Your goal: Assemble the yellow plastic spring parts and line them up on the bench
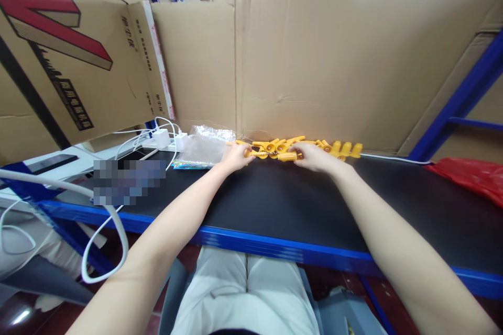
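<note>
Several yellow plastic pieces [281, 145], some with round, cup-like ends, lie in a row along the foot of the cardboard wall. My left hand [234, 157] is at the left end of this row, its fingers closed on a yellow piece that shows past the fingertips. On the right, my right hand [314, 157] reaches in over the row. Its thumb and fingers grip the end of a short ribbed yellow piece [287, 157] lying level at the front. The fingers of both hands are partly hidden by the pieces and the hands themselves.
Left of my hands lies a clear plastic bag [206, 144]. Beyond it are white chargers [161, 138] with tangled cables. A red bag [471, 175] rests at the right on the black shelf [275, 199], whose blue edge [283, 246] runs before my lap. Cardboard [334, 63] closes the back.
</note>
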Tool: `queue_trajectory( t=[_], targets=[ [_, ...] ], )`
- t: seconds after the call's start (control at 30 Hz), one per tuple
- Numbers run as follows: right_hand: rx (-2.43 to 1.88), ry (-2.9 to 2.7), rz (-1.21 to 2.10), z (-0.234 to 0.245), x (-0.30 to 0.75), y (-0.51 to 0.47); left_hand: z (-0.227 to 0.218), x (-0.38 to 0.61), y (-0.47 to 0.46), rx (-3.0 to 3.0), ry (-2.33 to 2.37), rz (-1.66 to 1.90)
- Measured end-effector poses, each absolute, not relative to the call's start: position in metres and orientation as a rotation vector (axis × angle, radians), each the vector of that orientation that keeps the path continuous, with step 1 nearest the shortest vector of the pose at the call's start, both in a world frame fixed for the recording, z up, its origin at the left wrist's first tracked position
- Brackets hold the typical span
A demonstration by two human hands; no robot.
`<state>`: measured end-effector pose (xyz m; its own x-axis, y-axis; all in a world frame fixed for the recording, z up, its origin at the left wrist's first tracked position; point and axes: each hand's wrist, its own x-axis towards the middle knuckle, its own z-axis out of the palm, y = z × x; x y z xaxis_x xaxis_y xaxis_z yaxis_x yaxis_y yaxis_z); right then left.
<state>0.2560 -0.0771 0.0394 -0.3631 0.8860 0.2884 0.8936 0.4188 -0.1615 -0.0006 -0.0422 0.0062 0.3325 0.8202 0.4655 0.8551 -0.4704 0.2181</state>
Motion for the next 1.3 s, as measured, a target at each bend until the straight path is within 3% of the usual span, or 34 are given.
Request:
queue_trajectory(
  t=[0.3, 0.6, 0.83, 1.3],
  targets=[
    [-1.594, -2.285, 0.004, 0.041, 0.259, -0.079, 0.009, -0.001, -0.046, -2.525, -1.645, -0.751],
    [-1.328, -2.260, 0.397, 0.042, 0.243, -0.089, 0.006, 0.004, -0.046, -2.622, -1.493, -0.813],
    [-1.255, -1.957, 0.923, 0.029, 0.247, -0.076, 0.005, 0.007, -0.046, -2.617, -1.500, -0.848],
    [-1.183, -1.917, 1.181, 0.030, 0.244, -0.086, 0.011, 0.007, -0.052, -2.553, -1.599, -0.795]
  ],
)
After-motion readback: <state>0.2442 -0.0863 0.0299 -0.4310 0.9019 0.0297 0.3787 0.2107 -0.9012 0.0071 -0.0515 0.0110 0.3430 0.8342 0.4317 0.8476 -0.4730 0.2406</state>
